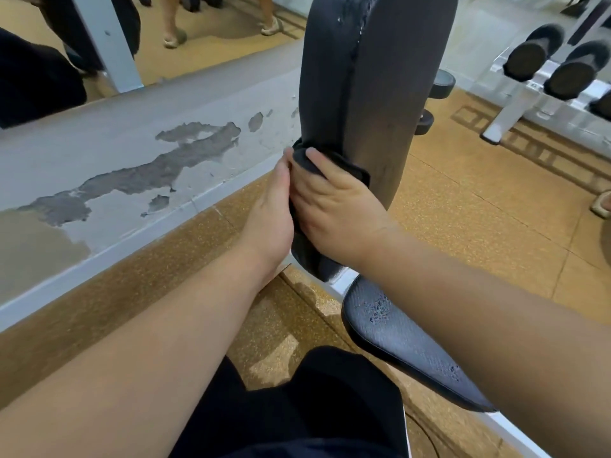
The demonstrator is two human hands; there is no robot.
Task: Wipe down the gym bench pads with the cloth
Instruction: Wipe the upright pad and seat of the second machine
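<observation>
The dark back pad (373, 81) of the gym bench stands nearly upright in the middle of the view. A dark grey cloth (330, 161) is wrapped over its lower left edge. My right hand (337, 209) presses the cloth against the pad, fingers spread over the fabric. My left hand (274, 213) lies along the pad's left side, fingers straight and touching the cloth's edge. The dark seat pad (406, 345) lies below to the right, worn in spots and partly hidden by my right forearm.
A grey wall base with peeling paint (139, 166) runs along the left under a mirror (185, 38). A white dumbbell rack (542, 81) stands at the upper right. The floor is brown speckled rubber (479, 206). My dark shorts (314, 408) fill the bottom.
</observation>
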